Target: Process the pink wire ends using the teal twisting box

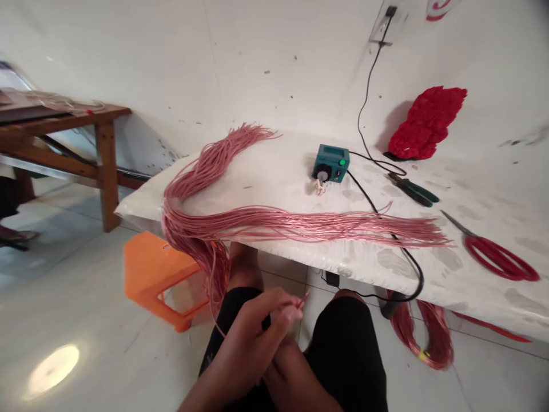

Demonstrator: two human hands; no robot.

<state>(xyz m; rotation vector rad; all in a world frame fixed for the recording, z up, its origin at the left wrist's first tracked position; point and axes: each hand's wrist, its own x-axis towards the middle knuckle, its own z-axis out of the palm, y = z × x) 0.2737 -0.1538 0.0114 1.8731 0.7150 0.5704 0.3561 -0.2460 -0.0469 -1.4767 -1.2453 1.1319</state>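
My left hand [261, 323] is closed above my lap, its thumb and fingertips pinching a thin pink cord [305, 296] whose short end sticks out. My right hand [286, 352] lies behind and under the left one; its fingers are mostly hidden. A large bundle of pink cords [291, 223] stretches along the near side of the table. Part of it bends back toward the wall, and part hangs over the edge beside my knee. One loose strand runs down from the hanging part toward my left hand.
On the white-covered table [274, 171] stand a small teal device [332, 163] with a black cable, green-handled pliers [414, 190], red-handled scissors [500, 257] and a red bunched item [429, 123]. An orange stool [158, 269] is at left. A cord coil [446, 349] hangs below the table at right.
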